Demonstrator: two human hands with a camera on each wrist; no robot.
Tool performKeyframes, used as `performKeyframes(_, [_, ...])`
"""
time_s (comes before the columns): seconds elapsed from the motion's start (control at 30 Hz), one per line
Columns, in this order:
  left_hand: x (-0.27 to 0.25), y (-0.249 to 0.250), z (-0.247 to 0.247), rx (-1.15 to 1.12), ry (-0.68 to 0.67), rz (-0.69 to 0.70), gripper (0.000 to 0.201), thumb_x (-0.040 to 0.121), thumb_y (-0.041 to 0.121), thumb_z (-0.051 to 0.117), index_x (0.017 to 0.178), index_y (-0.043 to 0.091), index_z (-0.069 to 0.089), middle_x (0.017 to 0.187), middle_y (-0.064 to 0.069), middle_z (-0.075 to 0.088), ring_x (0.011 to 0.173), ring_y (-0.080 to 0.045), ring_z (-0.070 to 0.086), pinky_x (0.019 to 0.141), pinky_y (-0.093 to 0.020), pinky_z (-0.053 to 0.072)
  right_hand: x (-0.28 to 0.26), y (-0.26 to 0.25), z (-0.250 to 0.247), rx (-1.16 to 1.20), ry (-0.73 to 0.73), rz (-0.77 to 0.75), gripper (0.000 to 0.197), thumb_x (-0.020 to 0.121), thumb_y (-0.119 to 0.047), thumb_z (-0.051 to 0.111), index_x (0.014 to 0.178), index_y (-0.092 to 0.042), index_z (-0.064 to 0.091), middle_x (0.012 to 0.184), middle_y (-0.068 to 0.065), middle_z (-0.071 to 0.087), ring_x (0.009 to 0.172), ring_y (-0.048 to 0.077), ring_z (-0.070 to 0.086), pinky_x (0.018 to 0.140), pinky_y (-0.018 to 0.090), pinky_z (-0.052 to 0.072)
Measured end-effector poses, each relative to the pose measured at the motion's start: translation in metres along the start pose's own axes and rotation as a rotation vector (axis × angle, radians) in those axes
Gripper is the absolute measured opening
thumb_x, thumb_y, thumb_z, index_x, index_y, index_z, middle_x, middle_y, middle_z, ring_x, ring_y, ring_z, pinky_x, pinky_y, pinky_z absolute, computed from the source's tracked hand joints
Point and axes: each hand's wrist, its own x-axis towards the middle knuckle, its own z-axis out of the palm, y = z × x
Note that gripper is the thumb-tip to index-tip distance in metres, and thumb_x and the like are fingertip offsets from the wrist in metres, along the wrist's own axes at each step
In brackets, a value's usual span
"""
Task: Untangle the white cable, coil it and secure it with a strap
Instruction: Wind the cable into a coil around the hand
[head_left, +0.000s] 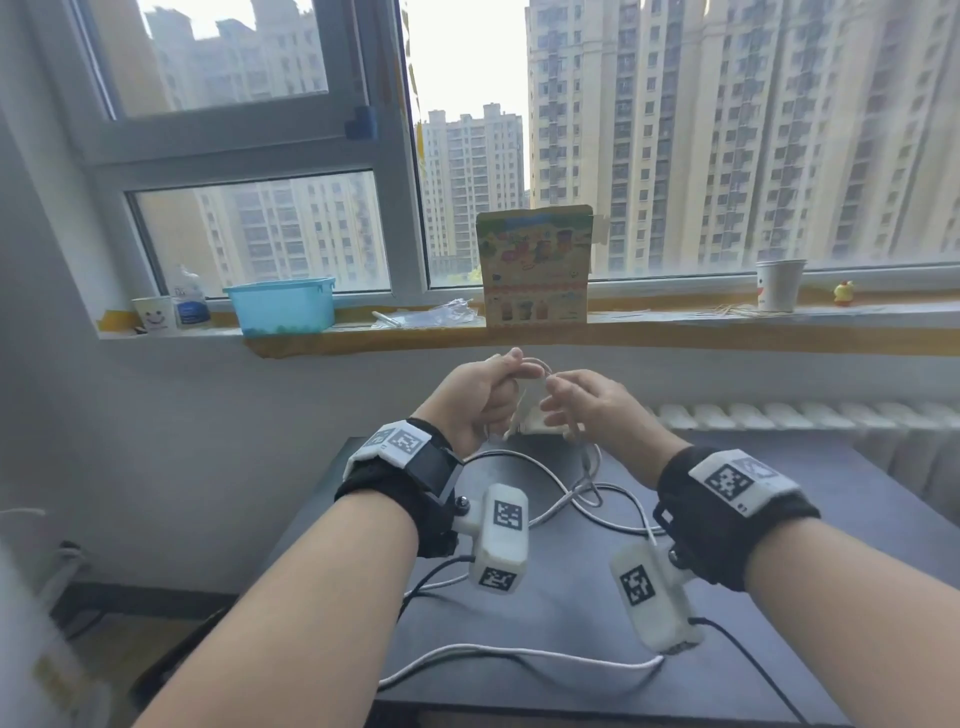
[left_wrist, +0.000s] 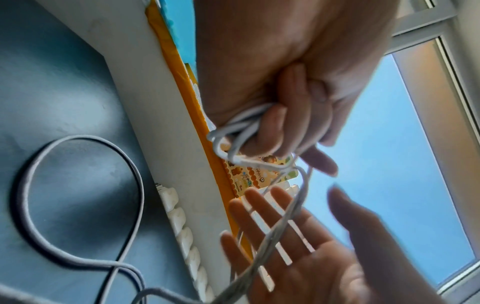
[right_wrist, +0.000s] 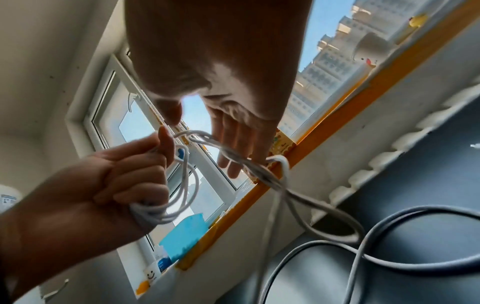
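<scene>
White cable (right_wrist: 166, 197): several loops in left hand's (head_left: 480, 397) fist; right hand (head_left: 597, 402) spread, fingers straight.

My hands (head_left: 524, 395) are up in open air above the dark table (head_left: 857, 519), nothing solid near them. Under my wrists the loose white cable (head_left: 561, 499) loops all over the tabletop, so that's the snag zone. Beyond my fingers the windowsill (head_left: 675, 332) juts out, with a colourful box (head_left: 535, 270) standing on it.
</scene>
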Motion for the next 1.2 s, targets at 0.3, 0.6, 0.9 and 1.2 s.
performKeyframes(0.3, [0.004, 0.011, -0.013, -0.187, 0.239, 0.162, 0.038, 0.103, 0.03, 0.033, 0.089, 0.009, 0.062, 0.034, 0.009, 0.021, 0.029, -0.005, 0.017, 0.033, -0.018, 0.021, -0.004, 0.027, -0.007, -0.404, -0.191, 0.173, 0.012, 0.082, -0.002, 0.062, 0.079, -0.008, 0.071, 0.06, -0.004, 0.064, 0.06, 0.011, 0.06, 0.057, 0.02, 0.048])
performKeyframes(0.6, [0.002, 0.018, -0.029, -0.203, 0.234, 0.112, 0.034, 0.103, 0.029, 0.035, 0.087, 0.011, 0.059, 0.035, 0.009, 0.022, 0.028, -0.004, 0.018, 0.033, -0.017, 0.019, -0.012, 0.022, -0.017, 0.104, -0.13, 0.256, 0.035, 0.09, -0.015, 0.064, 0.122, -0.009, 0.053, 0.105, 0.019, 0.066, 0.062, 0.024, 0.07, 0.055, 0.031, 0.059])
performKeyframes(0.9, [-0.002, 0.008, -0.008, 0.12, -0.08, -0.106, 0.038, 0.103, 0.031, 0.032, 0.085, 0.008, 0.057, 0.036, 0.01, 0.023, 0.028, -0.004, 0.017, 0.032, -0.017, 0.017, 0.009, -0.022, -0.005, 0.393, 0.153, 0.205, 0.038, 0.095, -0.046, 0.048, 0.094, -0.01, 0.061, 0.081, 0.01, 0.069, 0.041, 0.01, 0.055, 0.039, 0.018, 0.042])
performKeyframes(1.2, [-0.005, 0.007, -0.004, 0.266, -0.118, -0.153, 0.033, 0.1, 0.026, 0.04, 0.075, 0.012, 0.054, 0.039, 0.01, 0.021, 0.031, -0.004, 0.016, 0.037, -0.018, 0.011, 0.007, -0.02, -0.017, 0.487, 0.0, 0.222, 0.026, 0.103, -0.025, 0.033, 0.1, -0.012, 0.055, 0.094, 0.012, 0.071, 0.084, 0.026, 0.069, 0.086, 0.041, 0.048])
